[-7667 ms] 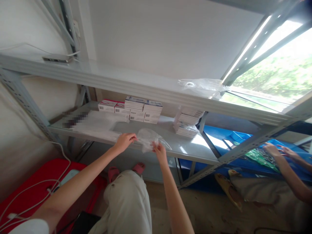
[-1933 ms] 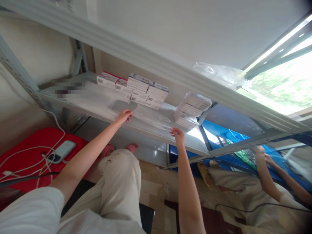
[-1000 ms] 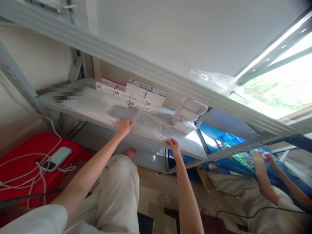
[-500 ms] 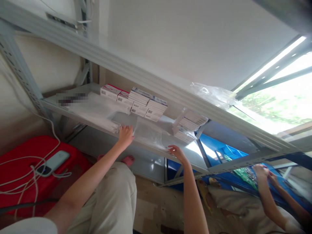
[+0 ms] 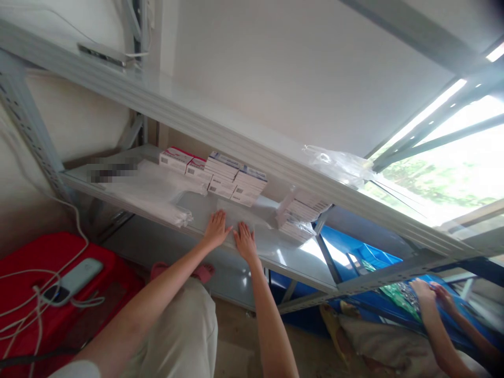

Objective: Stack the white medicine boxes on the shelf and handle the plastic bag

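Note:
Both palms face down on the shelf (image 5: 283, 256), over a clear plastic bag (image 5: 258, 216) that lies flat there. My left hand (image 5: 217, 229) has its fingers stretched out and its thumb turned toward the other hand. Just to the right, my right hand (image 5: 245, 241) also lies flat with fingers extended. Left of them is a stack of clear plastic bags (image 5: 153, 184). Behind the hands stand white boxes (image 5: 236, 181) in a stack, beside red-topped boxes (image 5: 176, 159). On the right, more boxes sit in a plastic wrapping (image 5: 301, 212).
An upper shelf (image 5: 220, 126) runs above my hands, with crumpled plastic (image 5: 338, 165) on it. On a red stool (image 5: 114, 273) at left lies a power bank (image 5: 74, 281) with white cables. At right, another person's hands (image 5: 429, 291) work over a blue bin (image 5: 378, 254).
My right hand has moved left, close to my left hand, which has shifted slightly right. Both hands have gone from curled fingers to lying flat on the plastic bag.

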`<move>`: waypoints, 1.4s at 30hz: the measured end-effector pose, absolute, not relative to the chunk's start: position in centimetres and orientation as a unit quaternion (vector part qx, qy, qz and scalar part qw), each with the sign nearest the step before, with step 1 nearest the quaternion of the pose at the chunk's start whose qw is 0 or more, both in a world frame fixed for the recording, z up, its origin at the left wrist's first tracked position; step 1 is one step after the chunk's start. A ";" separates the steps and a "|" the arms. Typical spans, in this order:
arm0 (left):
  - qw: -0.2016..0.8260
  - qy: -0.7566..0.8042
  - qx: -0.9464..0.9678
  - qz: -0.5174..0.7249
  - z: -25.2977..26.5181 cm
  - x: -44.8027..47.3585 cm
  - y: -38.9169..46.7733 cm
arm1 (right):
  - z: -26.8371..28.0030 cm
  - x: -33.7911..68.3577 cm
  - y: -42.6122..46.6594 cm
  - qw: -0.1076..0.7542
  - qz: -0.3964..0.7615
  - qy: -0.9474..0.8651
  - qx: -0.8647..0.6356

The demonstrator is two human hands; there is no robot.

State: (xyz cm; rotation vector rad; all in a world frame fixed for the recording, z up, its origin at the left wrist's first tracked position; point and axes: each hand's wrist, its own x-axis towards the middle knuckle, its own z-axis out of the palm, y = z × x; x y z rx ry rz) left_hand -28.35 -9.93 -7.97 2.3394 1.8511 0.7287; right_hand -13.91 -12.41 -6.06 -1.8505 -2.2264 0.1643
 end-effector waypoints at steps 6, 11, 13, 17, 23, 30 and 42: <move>0.028 0.614 0.760 0.210 -7.9 -29.0 -10.5 | -7.7 -9.4 -13.3 0.105 0.018 -0.704 -0.702; 0.001 0.613 0.747 0.259 -6.3 -28.6 -10.3 | -6.1 -9.7 -11.8 0.171 0.000 -0.681 -0.712; -0.021 0.588 0.758 0.281 -5.8 -28.5 -9.5 | -5.3 -11.4 -10.6 0.206 -0.019 -0.698 -0.686; 0.011 0.579 0.772 0.262 -5.8 -28.2 -7.2 | -4.8 -15.6 -8.2 0.201 0.011 -0.758 -0.621; 0.017 0.611 0.758 0.227 -7.9 -28.3 -5.4 | -6.3 -14.5 -6.2 0.122 0.060 -0.733 -0.666; 0.025 0.626 0.748 0.219 -8.0 -28.3 -5.5 | -6.6 -8.9 -6.2 0.125 0.023 -0.637 -0.760; 0.012 0.590 0.686 0.425 -3.3 -29.2 -8.6 | -6.0 -9.2 -6.9 0.139 -0.008 -0.637 -0.758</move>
